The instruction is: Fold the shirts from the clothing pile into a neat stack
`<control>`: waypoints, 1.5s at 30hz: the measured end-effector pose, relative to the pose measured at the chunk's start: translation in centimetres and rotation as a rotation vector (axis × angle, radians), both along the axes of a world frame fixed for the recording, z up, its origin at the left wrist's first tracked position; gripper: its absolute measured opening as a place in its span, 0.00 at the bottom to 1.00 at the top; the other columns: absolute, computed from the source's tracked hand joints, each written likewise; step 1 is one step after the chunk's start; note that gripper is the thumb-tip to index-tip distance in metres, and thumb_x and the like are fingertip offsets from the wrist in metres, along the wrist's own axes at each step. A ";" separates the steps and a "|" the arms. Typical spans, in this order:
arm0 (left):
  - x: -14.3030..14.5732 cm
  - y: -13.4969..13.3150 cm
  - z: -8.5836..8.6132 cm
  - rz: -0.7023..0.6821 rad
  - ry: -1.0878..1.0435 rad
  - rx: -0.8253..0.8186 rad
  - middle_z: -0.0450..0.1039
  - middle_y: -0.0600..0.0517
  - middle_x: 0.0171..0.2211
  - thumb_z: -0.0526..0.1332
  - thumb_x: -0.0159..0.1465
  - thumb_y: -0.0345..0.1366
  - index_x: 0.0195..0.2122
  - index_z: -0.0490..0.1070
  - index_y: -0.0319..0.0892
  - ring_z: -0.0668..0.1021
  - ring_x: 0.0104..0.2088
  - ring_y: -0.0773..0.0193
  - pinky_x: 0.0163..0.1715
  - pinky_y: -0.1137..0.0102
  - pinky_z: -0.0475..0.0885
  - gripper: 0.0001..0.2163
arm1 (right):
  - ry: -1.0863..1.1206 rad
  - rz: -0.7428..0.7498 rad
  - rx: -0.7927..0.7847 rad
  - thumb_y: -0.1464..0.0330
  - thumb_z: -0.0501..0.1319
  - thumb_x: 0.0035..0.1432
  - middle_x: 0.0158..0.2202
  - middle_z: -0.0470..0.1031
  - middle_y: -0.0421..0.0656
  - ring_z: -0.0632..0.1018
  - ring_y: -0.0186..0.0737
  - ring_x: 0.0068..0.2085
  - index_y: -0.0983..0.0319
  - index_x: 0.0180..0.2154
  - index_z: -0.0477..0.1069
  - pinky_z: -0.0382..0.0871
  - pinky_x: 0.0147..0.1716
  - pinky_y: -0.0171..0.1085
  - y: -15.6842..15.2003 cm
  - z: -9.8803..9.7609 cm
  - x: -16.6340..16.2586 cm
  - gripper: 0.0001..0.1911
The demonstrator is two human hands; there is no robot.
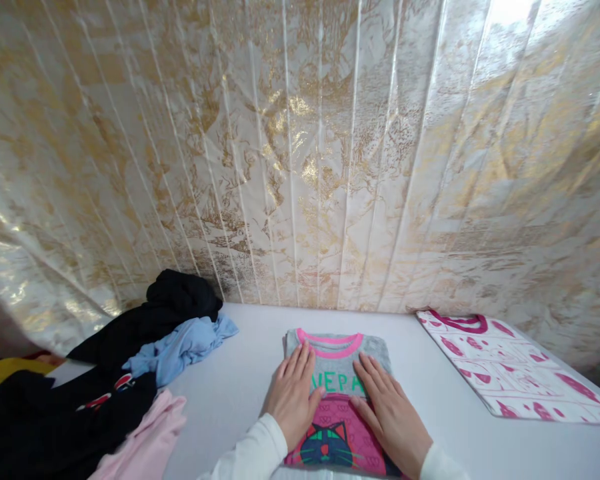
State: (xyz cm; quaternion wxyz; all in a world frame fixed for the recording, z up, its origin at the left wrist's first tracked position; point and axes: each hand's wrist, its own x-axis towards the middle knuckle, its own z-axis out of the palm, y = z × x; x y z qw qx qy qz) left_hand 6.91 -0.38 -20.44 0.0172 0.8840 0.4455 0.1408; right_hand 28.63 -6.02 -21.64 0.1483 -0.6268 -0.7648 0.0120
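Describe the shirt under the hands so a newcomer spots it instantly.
Start at the white table before the gold-patterned sheeting. At lower centre, the left hand and right hand rest on the shirt. Its pink collar, green letters and dark cat face set it apart from the white, magenta-printed garment at right.

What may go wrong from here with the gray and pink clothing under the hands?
If the left hand and right hand, lying flat on the gray and pink clothing, drag sideways, it may wrinkle.
The white printed garment lies close to the shiny sheet, so movement there might disturb it.
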 end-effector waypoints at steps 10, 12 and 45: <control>-0.2 -1.6 0.9 0.034 0.032 0.003 0.48 0.44 0.64 0.47 0.67 0.43 0.63 0.52 0.38 0.54 0.63 0.52 0.59 0.54 0.56 0.24 | -0.005 -0.057 -0.117 0.53 0.44 0.63 0.66 0.46 0.49 0.48 0.45 0.65 0.65 0.62 0.52 0.50 0.61 0.48 2.0 1.9 2.5 0.33; -0.3 -2.8 1.0 0.032 0.030 0.003 0.48 0.43 0.64 0.45 0.68 0.42 0.63 0.51 0.37 0.54 0.63 0.53 0.59 0.54 0.56 0.24 | 0.001 -0.115 -0.078 0.54 0.44 0.63 0.65 0.47 0.50 0.48 0.46 0.65 0.66 0.62 0.53 0.51 0.60 0.48 2.0 1.6 2.0 0.32; -0.5 3.2 -0.1 0.081 0.051 -0.011 0.42 0.42 0.65 0.49 0.65 0.46 0.64 0.48 0.37 0.48 0.64 0.50 0.59 0.54 0.51 0.29 | -0.069 -0.195 -0.049 0.48 0.46 0.59 0.66 0.46 0.48 0.48 0.50 0.65 0.60 0.63 0.50 0.47 0.59 0.53 5.9 -0.4 1.1 0.37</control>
